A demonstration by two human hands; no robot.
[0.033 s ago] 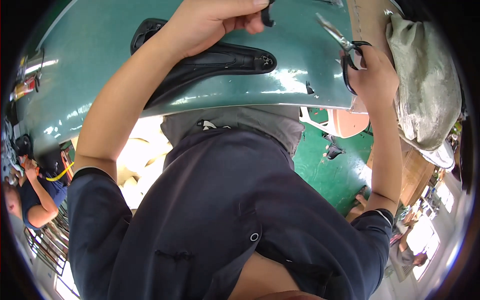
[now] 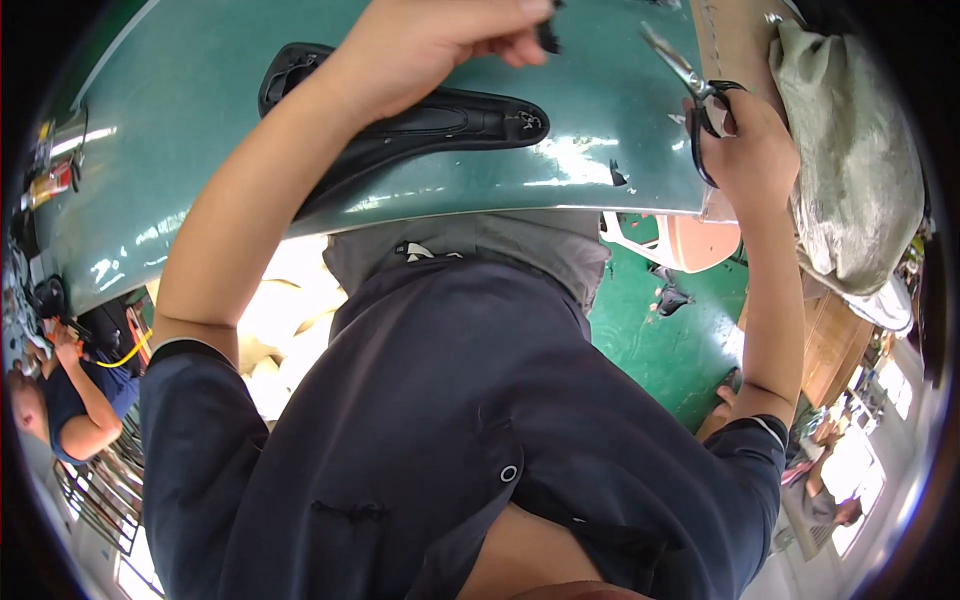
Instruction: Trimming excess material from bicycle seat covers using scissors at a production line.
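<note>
- Left hand (image 2: 430,40): raised over the teal worktable (image 2: 200,150), fingers curled narrow, thumb and forefinger pinching a small black scrap (image 2: 548,38) that hangs just below the fingertips (image 2: 525,50). What the rest of the palm holds cannot be told.
- Right hand (image 2: 750,150): closed around the black loop handles of a pair of scissors (image 2: 690,80); fingers pass through the loops, near the table's right edge.
- Scissors, orientation: long axis runs diagonally, handles low and right in the hand, metal blades pointing up and left toward the pinched scrap. The blades lie close together, tips well short of the scrap; a strip of bare teal surface lies between the two.
- Black shaped piece (image 2: 420,125): an elongated, leaf-like black part lying flat on the table beneath the left forearm; long axis roughly left to right, tilted slightly, its rounded end toward the scissors and its other end toward the upper left. It touches neither hand.
- Small black offcut (image 2: 618,178): lies on the table near its front edge, between the black piece and the right hand.
- Edges and room: the table's front edge curves across mid-picture above the person's dark shirt (image 2: 450,430). A grey-green cloth bundle (image 2: 850,170) crowds the right side beside the right hand. Open teal surface extends leftward; a green floor (image 2: 660,340) shows below the edge.
- Background: another person (image 2: 60,400) at the far left, well apart.
</note>
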